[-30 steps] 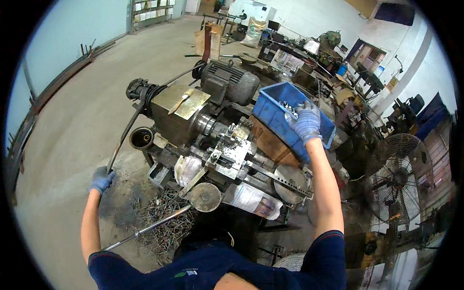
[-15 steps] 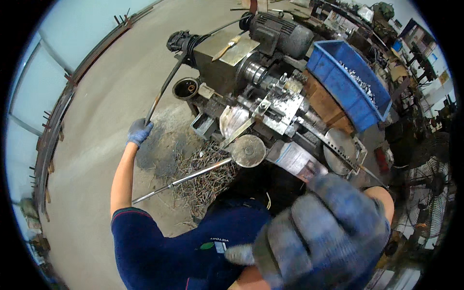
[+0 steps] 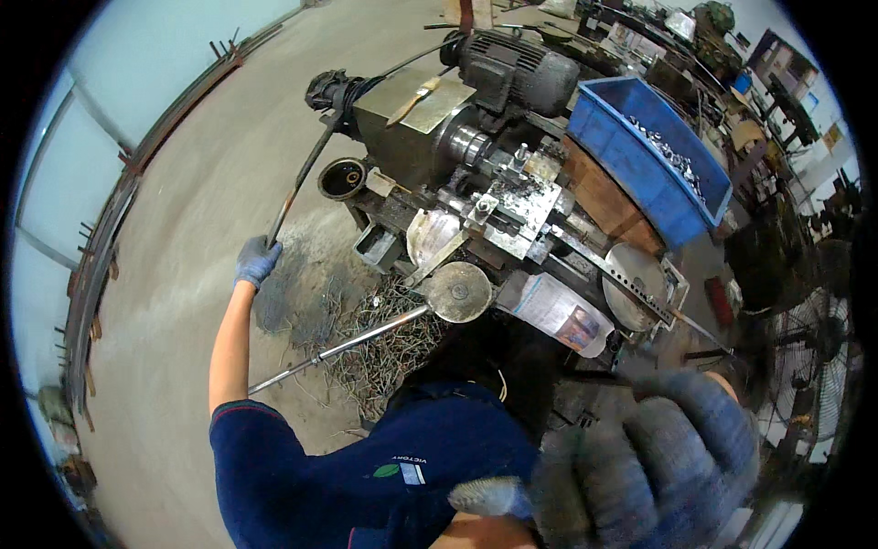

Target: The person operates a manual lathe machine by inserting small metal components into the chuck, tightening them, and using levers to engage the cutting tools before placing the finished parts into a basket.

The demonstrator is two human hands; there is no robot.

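My left hand (image 3: 258, 262), in a blue-grey glove, is closed around the lower end of a long dark bar (image 3: 297, 188) that runs up to the left end of a greasy lathe-like machine (image 3: 498, 206). My right hand (image 3: 654, 462), gloved alike, looms large at the lower right, away from the machine. Its fingers are curled, somewhat blurred, and the thumb points left; whatever they may hold is hidden. A paintbrush (image 3: 416, 99) lies on the machine's flat top. Nearer to me are a round metal disc (image 3: 459, 291) and a shiny rod (image 3: 352, 343).
A blue bin (image 3: 631, 169) with small metal pieces stands behind the machine, near an electric motor (image 3: 517, 73). Curled metal shavings (image 3: 380, 352) litter the floor. A fan (image 3: 809, 366) stands at right; long bars (image 3: 101, 247) line the left wall.
My right hand has moved down and to the right, uncovering more of the printed sheet on the machine. My left hand keeps its grip on the bar. The view has shifted slightly.
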